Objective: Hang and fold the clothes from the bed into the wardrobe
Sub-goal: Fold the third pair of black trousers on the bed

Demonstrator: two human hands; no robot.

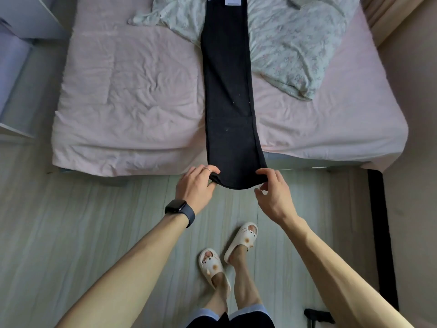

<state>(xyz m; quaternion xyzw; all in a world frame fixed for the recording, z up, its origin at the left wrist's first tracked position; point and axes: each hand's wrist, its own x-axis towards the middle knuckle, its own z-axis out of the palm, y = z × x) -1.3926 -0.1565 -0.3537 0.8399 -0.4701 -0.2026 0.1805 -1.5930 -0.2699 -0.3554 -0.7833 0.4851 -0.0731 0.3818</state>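
Two hands: both were at the near end of the black trousers (227, 91), one at each corner, by the foot of the bed (118, 102).
Left hand (195, 185): its fingers were curled round the left hem corner, with the cloth bunched in the grip. A watch (179, 208) sat on the wrist.
Right hand (274, 192): the fingers were bent at the right corner, the forefinger tip on the cloth and the thumb spread below. Whether it had hold could not be told.
Trousers' place: they lay as one long narrow strip up the pink sheet. The far part crossed the floral duvet (283, 43) and the near end hung over the bed's foot edge.
Step in hand: likely the first fold, taking the hem up towards the far end.
Doing it well: the right corner should be pinched firmly before any lift. Both corners should then rise level and together. The hem should travel straight along the strip so the side edges stay stacked, then be smoothed outward from the fold.
Risk: a one-sided pull would skew the strip, and the rumpled duvet beneath could leave the fold lumpy.
Left to do: the remaining folds and the move to the wardrobe.
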